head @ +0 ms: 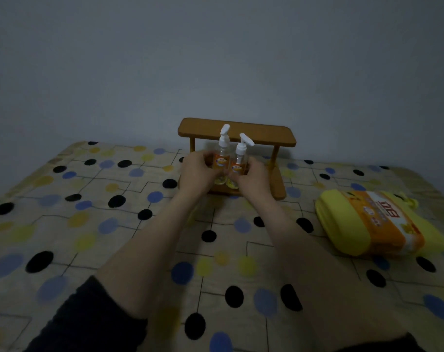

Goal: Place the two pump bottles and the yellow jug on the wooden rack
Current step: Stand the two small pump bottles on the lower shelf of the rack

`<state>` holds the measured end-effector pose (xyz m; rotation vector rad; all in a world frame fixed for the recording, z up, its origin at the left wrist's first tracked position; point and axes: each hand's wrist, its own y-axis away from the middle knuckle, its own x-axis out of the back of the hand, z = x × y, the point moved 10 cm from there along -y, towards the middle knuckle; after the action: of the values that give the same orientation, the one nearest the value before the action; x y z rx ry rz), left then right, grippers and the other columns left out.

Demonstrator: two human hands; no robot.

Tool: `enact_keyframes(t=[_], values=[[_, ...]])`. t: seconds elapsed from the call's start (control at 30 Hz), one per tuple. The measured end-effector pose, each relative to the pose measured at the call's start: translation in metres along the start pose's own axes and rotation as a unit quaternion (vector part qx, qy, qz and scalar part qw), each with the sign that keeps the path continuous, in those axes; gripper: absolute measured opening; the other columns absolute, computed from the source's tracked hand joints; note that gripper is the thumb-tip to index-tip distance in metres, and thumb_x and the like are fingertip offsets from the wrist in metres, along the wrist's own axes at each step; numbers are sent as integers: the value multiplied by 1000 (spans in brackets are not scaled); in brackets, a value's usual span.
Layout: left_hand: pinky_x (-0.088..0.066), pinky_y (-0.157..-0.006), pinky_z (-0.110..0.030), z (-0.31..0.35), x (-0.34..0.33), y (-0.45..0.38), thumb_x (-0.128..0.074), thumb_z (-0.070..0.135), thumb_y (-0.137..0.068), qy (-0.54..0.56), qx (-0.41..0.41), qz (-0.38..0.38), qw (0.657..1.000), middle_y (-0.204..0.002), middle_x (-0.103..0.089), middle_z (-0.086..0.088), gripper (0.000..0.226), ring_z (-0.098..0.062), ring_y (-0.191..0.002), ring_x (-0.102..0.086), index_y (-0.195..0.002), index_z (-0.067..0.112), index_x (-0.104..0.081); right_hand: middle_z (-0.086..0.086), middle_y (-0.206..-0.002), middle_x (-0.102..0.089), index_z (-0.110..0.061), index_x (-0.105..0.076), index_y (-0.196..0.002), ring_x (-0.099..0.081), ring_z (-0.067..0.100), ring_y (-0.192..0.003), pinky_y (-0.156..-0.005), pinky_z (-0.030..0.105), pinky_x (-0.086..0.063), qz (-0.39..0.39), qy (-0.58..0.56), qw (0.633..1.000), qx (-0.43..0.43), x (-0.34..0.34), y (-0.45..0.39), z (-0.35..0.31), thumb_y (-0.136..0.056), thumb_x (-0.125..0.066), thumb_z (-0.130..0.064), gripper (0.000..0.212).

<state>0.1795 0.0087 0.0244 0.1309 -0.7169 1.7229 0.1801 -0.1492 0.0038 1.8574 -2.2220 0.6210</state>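
Both hands reached forward over a bed covered with a spotted cloth, beige with black, blue and yellow dots joined by thin lines. At the far edge of the bed, against a plain grey wall, stood the wooden rack, a small two-level stand with a flat top shelf on thin posts and a lower shelf close to the cloth.

The left hand was wrapped around the left pump bottle, its fingers curled closed on the orange label. The right hand held the right pump bottle the same way, fingers closed around the body. Both bottles were upright and just beside each other, nearly touching, with clear bodies, orange labels, a little yellow liquid at the bottom and white pump heads. The left pump head pointed up and slightly right; the right one pointed out to the right. Their bases were at the level of the rack's lower shelf, near its left half, but the picture was too blurred to tell whether they rested on it or were just above it. The pump heads rose in front of the top shelf.

The yellow jug lay on its side on the cloth near the right edge of the bed, well apart from the rack, its orange and white label facing up. Dark sleeves showed at the bottom, pushed up the forearms.
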Motion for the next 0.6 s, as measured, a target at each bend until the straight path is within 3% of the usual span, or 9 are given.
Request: enact_keyframes(t=[0.17, 0.4, 0.5, 0.6], values=[[-53, -76, -24, -7, -20, -10, -83, 24, -71, -5, 3, -19, 1000, -96, -75, 1, 35, -11, -87, -68, -104, 16, -74, 0, -94, -69, -20, -61, -95, -64, 16, -89, -74, 37, -54, 10, -5, 1000, 1, 4, -11, 18, -83, -76, -22, 19], [-53, -78, -22, -17, -36, -8, -84, 22, -71, 14, 4, -38, 999, -98, -74, 0, 38, -11, -89, -67, -105, 13, -72, -10, -86, -64, -33, -54, -83, -62, 10, -82, -73, 35, -53, 4, -4, 1000, 1, 6, -17, 32, -82, -77, -21, 26], [-57, -83, -31, -26, -40, -6, -85, 21, -71, 14, 17, -36, 999, -100, -75, 1, 39, -11, -91, -68, -107, 13, -73, -11, -90, -63, -25, -57, -98, -62, 13, -88, -71, 28, -50, -7, -10, 1000, 10, 3, -17, 33, -84, -74, -16, 24], [-56, -82, -28, -26, -40, -4, -85, 20, -71, 16, 13, -31, 999, -98, -74, 3, 36, -10, -90, -68, -105, 15, -72, -6, -98, -64, -22, -58, -108, -60, 12, -92, -69, 23, -46, -6, 0, 1000, 22, 1, -17, 32, -87, -72, -16, 26]])
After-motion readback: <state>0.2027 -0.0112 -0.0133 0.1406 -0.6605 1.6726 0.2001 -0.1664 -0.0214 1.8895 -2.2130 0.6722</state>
